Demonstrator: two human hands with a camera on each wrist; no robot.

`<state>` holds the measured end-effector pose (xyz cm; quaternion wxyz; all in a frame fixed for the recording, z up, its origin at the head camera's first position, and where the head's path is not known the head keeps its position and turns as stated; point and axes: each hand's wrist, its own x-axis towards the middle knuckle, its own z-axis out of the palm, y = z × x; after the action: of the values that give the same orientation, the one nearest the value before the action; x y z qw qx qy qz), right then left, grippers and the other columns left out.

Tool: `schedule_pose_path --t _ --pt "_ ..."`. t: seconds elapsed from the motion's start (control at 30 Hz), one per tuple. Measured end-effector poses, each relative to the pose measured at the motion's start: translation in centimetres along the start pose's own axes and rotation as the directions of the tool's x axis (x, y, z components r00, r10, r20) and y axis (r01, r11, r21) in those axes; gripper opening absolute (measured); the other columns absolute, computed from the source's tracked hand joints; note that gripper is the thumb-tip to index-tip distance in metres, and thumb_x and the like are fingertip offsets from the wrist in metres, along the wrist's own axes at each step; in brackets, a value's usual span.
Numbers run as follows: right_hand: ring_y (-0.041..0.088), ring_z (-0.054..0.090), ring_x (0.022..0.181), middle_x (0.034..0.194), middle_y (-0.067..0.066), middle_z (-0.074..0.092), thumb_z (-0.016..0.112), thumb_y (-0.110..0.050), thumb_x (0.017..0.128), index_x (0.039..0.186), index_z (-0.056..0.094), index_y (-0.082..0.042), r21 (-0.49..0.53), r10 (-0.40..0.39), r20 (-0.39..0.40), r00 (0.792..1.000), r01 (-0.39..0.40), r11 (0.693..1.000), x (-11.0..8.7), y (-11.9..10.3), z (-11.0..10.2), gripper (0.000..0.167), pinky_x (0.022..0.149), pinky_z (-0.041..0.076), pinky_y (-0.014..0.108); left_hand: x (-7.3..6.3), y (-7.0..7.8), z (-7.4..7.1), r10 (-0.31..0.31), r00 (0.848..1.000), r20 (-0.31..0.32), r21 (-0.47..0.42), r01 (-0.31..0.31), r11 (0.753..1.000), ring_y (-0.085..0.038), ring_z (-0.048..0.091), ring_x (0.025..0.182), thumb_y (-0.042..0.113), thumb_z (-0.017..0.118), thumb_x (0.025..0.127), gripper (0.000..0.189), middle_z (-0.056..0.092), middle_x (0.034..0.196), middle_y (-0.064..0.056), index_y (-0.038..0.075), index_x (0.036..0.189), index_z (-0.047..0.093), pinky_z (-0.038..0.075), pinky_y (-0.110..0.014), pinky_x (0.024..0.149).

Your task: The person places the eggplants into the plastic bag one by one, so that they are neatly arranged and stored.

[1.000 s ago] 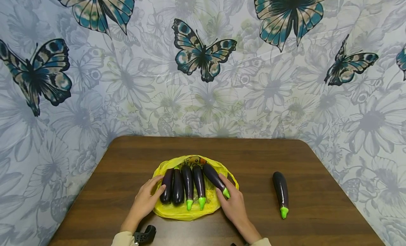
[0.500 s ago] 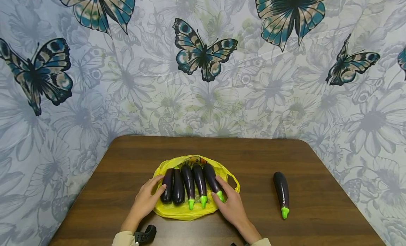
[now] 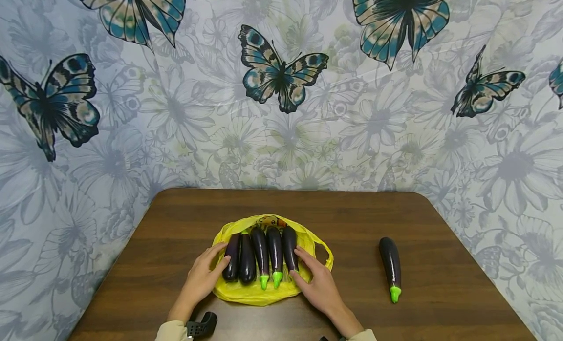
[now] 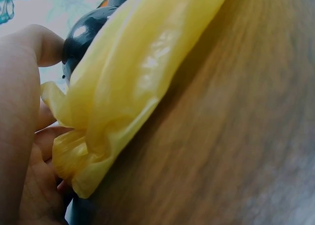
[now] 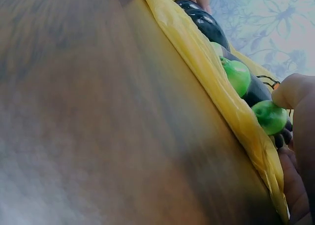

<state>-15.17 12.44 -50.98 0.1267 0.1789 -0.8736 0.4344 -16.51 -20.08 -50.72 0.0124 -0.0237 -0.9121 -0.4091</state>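
A row of dark purple eggplants (image 3: 261, 253) lies side by side in an open yellow plastic bag (image 3: 246, 296). My left hand (image 3: 204, 275) rests at the bag's left rim, thumb and fingertips against the leftmost eggplant (image 3: 231, 260). In the left wrist view the thumb touches that eggplant's rounded end (image 4: 86, 33), and the other fingers sit behind the bag's fold (image 4: 118, 87). On the right, my right hand (image 3: 321, 285) holds the rightmost eggplant (image 3: 289, 245), covering its green end. The right wrist view shows the thumb on that green cap (image 5: 269, 116).
One more eggplant (image 3: 390, 267) with a green stem lies alone on the brown wooden table (image 3: 352, 219), right of the bag. A bag handle loop (image 3: 327, 255) sticks out beside the right hand. Behind the table hangs a butterfly-patterned backdrop (image 3: 299, 150).
My right hand has moved left, turning the rightmost eggplant from a slant to nearly parallel with the others. Its green end is now covered. The left hand has stayed in place.
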Motion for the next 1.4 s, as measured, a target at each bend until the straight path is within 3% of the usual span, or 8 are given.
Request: schedule_pose_path --t 0.57,1.4 --pt "0.02 0.059 0.134 0.144 -0.003 0.063 0.077 -0.017 0.093 0.131 0.071 -0.014 -0.003 0.012 0.063 0.998 -0.012 1.0 -0.23 0.02 -0.25 0.04 0.11 0.048 0.05 -0.08 -0.06 0.04 -0.007 1.0 0.004 0.004 0.007 1.0 -0.047 0.035 0.149 0.047 0.055 0.106 0.055 0.048 0.158 -0.014 0.019 0.152 0.052 0.026 -0.073 0.116" --pt "0.022 0.061 0.132 0.142 0.003 0.065 0.076 -0.011 0.092 0.13 0.071 -0.01 0.019 -0.043 0.014 0.999 0.042 0.999 -0.14 -0.08 -0.34 0.039 0.107 0.051 0.049 -0.09 0.1 0.08 -0.005 1.0 -0.005 0.011 0.005 1.0 -0.046 0.038 0.147 0.046 0.056 0.106 0.053 0.05 0.156 -0.014 0.018 0.151 0.053 0.028 -0.072 0.116"
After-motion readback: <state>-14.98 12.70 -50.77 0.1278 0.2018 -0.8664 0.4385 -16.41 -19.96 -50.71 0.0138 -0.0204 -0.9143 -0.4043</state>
